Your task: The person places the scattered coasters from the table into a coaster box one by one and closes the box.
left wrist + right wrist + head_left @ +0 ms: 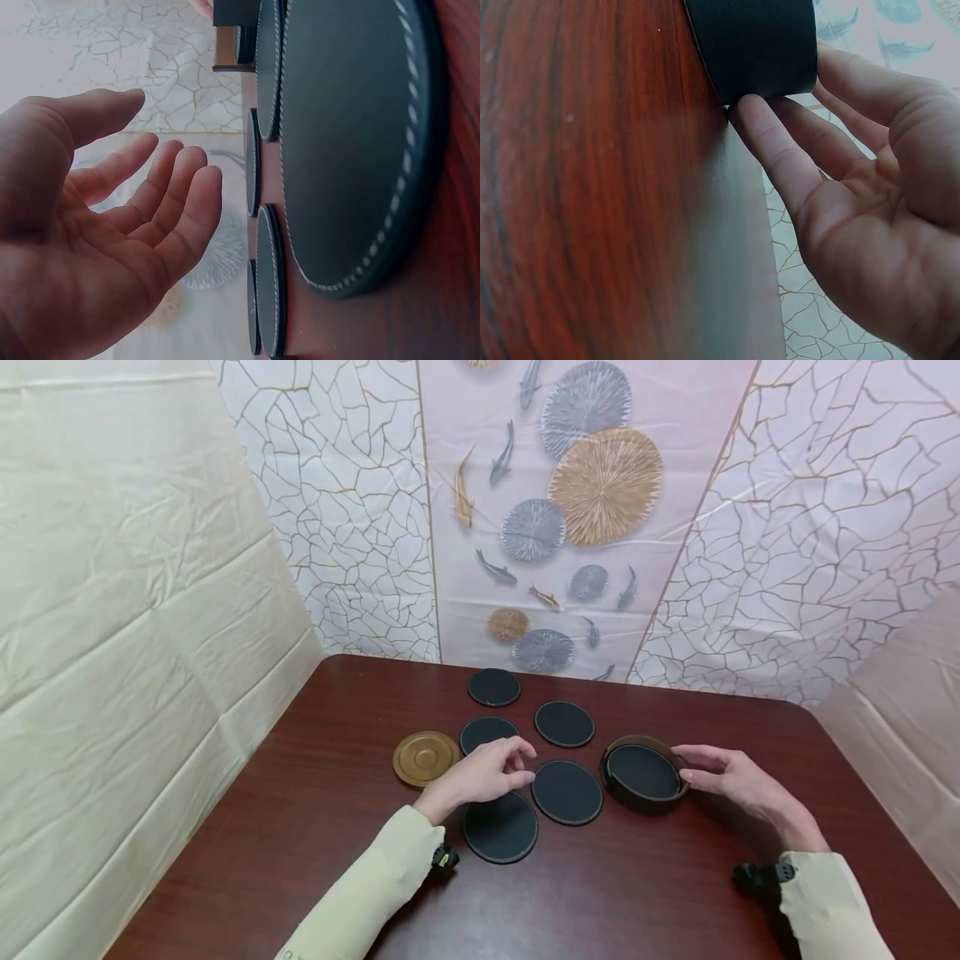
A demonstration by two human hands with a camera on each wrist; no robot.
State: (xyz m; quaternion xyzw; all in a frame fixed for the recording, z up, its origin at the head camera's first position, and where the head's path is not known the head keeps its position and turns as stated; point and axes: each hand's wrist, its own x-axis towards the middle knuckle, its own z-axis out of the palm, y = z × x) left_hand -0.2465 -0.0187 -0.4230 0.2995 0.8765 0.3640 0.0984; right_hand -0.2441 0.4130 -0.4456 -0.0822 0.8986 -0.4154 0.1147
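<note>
Several round black coasters with light stitched edges lie on the table; the nearest coaster (500, 831) is partly below my left hand (487, 774). That hand hovers palm inward, fingers loosely bent and holding nothing, as the left wrist view shows. Beside its fingertips lies another coaster (567, 792). To the right stands a round coaster holder (647, 804), black outside with a brown inner wall, with a black coaster (643, 772) inside. My right hand (731, 781) holds the holder's right side, thumb and fingers spread against the wall; in the right wrist view its fingertips meet the holder's lower edge.
A brown round disc (426, 758) with concentric rings lies left of the coasters. More coasters (565, 724) sit toward the back of the dark red table (322, 852). Patterned cloth (360, 510) hangs behind the table, and pale cloth (127, 610) lines the left side.
</note>
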